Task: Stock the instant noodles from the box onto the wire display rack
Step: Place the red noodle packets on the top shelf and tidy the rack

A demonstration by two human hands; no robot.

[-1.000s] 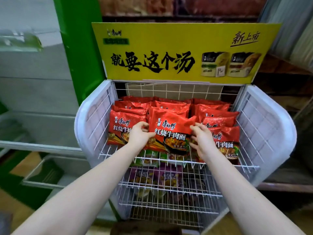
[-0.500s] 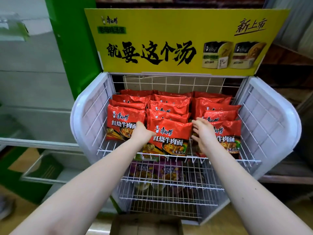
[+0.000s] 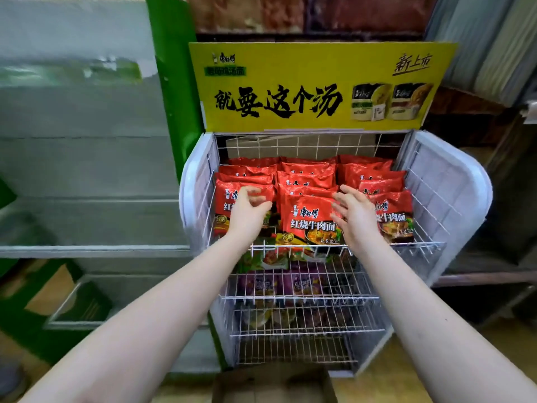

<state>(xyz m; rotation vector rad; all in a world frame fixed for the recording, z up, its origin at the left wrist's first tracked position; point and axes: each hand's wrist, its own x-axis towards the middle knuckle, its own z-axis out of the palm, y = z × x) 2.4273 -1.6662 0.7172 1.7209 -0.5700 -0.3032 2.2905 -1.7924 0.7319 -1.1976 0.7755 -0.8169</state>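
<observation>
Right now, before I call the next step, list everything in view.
noodle packets: about thirteen, red, three overlapping columns on top shelf
wire display rack: one, white, centre
sign: one, yellow, above rack
lower packets: several, purple, shelf below
cardboard box: one, brown, floor below rack
pillar: one, green, left of rack
shelving: one, grey, far left
left hand: one, bare, fingers curled, empty, over left front packet
right hand: one, bare, fingers spread, between middle and right front packets

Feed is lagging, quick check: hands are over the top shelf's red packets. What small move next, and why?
Probably draw both hands down to the box: left hand and right hand hold nothing, and the front red packet lies settled on the wire rack.
</observation>
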